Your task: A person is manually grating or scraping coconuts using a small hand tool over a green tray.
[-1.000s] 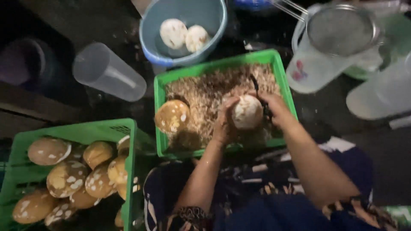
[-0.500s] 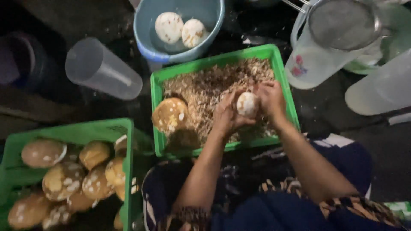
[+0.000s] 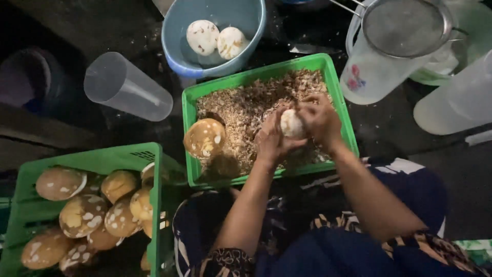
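Observation:
Both hands hold one pale, mostly peeled round coconut (image 3: 291,123) over the green tray (image 3: 342,119) full of brown shavings. My left hand (image 3: 271,137) cups it from the left and below. My right hand (image 3: 319,119) covers it from the right and top; whether it holds a blade is hidden. A brown, white-speckled coconut (image 3: 204,137) lies in the tray's left corner. Two white peeled coconuts (image 3: 215,39) sit in the blue bowl (image 3: 179,56) beyond the tray.
A green crate (image 3: 97,160) at lower left holds several brown speckled coconuts. A clear plastic cup (image 3: 125,87) lies on its side left of the tray. A white jug with a metal strainer (image 3: 405,28) on top and another pale jug (image 3: 458,100) stand at right.
The hands have turned the coconut and closed more around it, so less of its white surface shows. My right hand has slid over its top. The view shifted slightly.

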